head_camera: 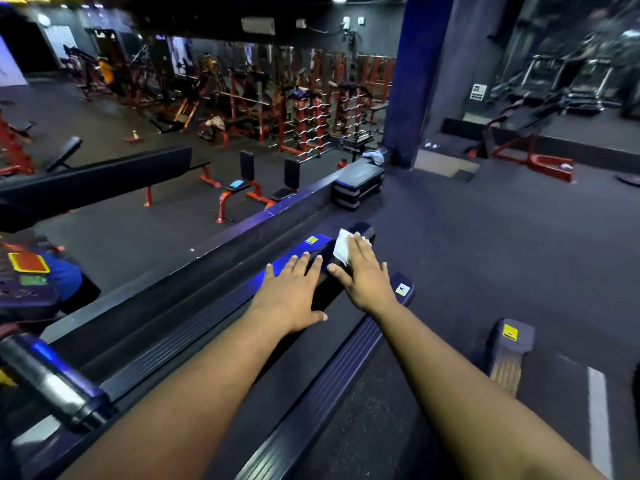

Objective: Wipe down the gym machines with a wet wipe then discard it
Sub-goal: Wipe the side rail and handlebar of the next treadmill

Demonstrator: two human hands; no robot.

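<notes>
The right hand presses a white wipe flat on the treadmill end, fingers straight. The left hand rests flat, holding nothing. Wiping is under way; next it should rub along the side rail.

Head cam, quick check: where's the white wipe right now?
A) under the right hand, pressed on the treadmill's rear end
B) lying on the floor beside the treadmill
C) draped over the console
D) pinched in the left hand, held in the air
A: the white wipe lies under the flat fingers of the right hand at the treadmill's rear end, while the left hand rests bare on the deck.
</notes>
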